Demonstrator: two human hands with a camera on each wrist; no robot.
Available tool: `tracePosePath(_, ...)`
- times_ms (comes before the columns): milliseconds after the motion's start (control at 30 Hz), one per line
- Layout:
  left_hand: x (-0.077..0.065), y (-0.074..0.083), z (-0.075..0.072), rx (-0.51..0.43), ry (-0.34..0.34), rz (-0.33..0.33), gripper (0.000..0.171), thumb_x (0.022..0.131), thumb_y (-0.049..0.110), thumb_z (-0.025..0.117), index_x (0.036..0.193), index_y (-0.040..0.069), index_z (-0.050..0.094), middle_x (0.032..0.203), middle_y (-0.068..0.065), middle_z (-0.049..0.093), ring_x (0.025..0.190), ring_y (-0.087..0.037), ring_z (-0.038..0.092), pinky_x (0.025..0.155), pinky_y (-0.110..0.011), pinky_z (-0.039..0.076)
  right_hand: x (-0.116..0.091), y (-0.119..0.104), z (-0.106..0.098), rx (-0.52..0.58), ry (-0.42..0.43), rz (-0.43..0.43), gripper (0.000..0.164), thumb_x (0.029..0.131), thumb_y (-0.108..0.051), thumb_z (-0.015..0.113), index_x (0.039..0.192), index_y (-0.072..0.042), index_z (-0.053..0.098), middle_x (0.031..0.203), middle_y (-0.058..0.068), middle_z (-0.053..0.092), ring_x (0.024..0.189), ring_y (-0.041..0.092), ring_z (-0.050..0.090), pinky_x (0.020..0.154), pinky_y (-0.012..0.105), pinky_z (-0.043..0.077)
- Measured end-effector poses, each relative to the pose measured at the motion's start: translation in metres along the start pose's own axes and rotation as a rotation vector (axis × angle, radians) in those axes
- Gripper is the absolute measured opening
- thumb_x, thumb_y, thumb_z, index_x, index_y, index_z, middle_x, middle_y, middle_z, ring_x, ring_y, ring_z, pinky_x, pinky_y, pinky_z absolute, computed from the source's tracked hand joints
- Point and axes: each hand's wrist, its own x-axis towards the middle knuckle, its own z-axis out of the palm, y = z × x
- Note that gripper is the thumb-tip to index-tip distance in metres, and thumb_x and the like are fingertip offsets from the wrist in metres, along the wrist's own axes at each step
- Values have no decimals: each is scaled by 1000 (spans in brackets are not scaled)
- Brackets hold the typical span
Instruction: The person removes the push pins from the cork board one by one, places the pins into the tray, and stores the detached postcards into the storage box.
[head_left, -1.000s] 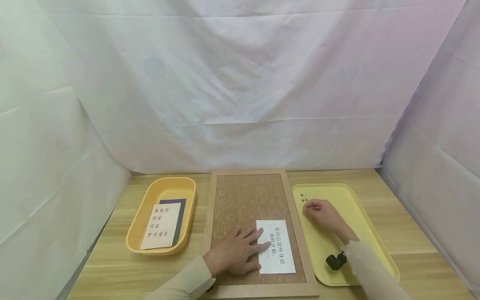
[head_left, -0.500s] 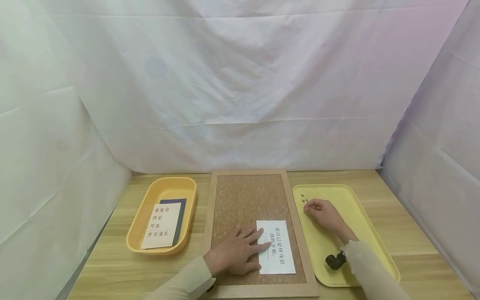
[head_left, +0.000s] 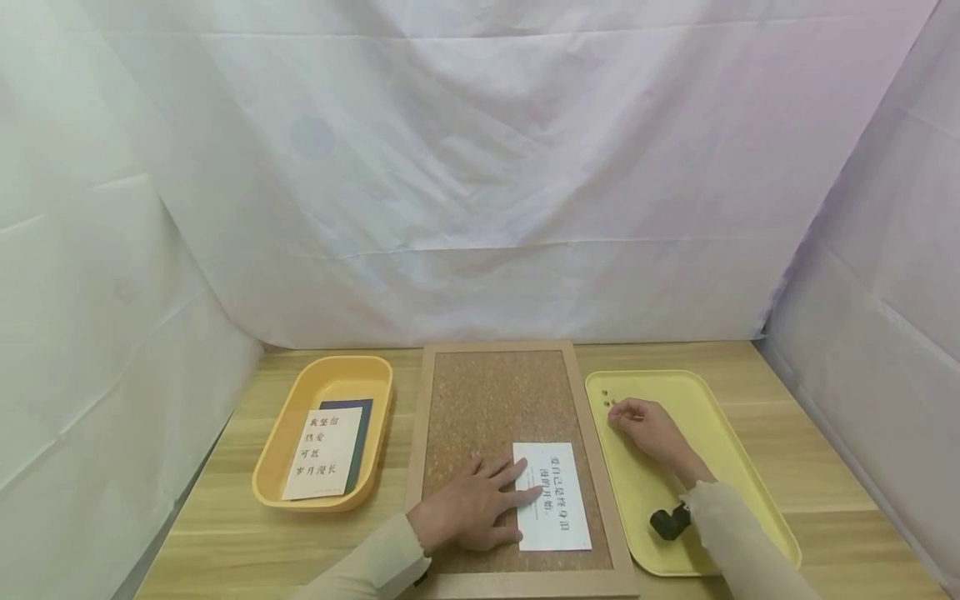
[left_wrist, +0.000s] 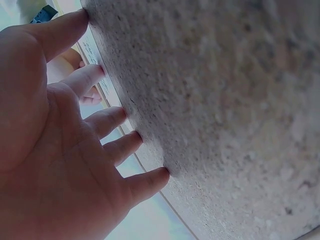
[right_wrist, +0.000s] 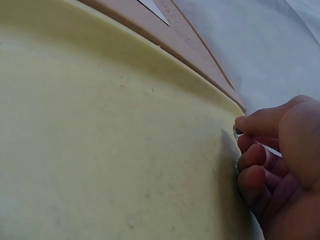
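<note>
My left hand rests with spread fingers on the cork board. Its fingers overlap the left edge of a white card with printed Chinese characters. In the left wrist view the fingertips press on the cork. My right hand is low over the left side of the yellow tray. Thumb and index finger pinch a small shiny piece, which looks like a thumbtack, while the other fingers curl beneath. Several small dark tacks lie by its fingertips, in the tray's upper left corner.
An orange bin on the left holds a cream card with red characters over a dark blue one. A black camera sits at the right wrist over the tray. White cloth hangs behind the wooden table.
</note>
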Motion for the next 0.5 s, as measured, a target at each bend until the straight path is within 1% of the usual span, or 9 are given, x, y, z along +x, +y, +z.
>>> tracePosePath(267,0,0,1,10,1,-2,59,92,56,43,145,42,24,156,1,17,143,-24,13,110,-55,24,0,1,0,-30,8,14,8,90,-10,60,88,-11,68,102,10,69,96,25,61,80,37,49)
tracePosePath(500,-2,2,-3,-41,-7,-5,59,92,53,47,145,40,26,156,1,18,143,-24,14,110,-55,24,1,4,1,-24,10,10,9,91,-14,61,89,-12,69,96,6,69,92,22,61,79,37,48)
